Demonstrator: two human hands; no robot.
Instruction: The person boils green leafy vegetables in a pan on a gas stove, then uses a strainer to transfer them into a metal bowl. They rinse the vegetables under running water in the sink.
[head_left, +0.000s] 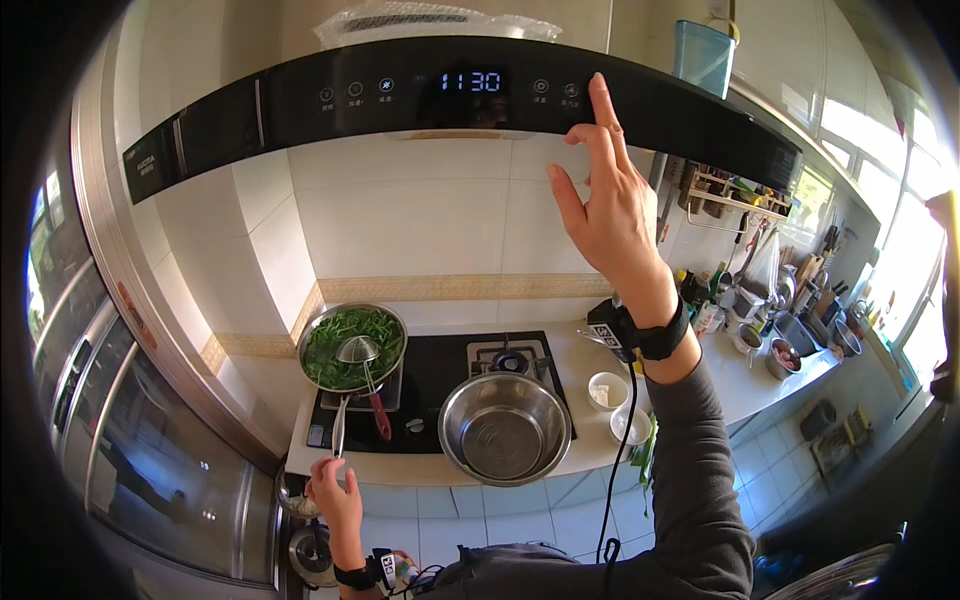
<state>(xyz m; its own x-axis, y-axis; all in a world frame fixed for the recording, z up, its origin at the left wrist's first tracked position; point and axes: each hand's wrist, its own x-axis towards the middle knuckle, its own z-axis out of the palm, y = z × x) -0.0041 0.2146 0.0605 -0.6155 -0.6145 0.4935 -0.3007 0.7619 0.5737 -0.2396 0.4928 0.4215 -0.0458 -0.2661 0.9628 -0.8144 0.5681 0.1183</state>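
Note:
My right hand (610, 200) is raised to the black range hood (660, 95), its index fingertip at the control panel beside the lit touch icons. Its thumb and other fingers are apart, and it holds nothing. Low on the left, my left hand (337, 500) has its fingers curled at the end of the metal handle of a frying pan (340, 425). That pan stands on the left burner, full of green leafy vegetables (335, 350). A strainer ladle (358, 349) with a red grip rests on the greens, its grip leaning over the pan's rim.
A steel basin (505, 430) overlaps the front of the black cooktop (425, 365). Right of it are two white bowls (607, 391) and green stalks (643, 450) at the counter edge. Bottles (700, 290), utensils and a sink (795, 335) lie farther right. A cable hangs from my right wrist.

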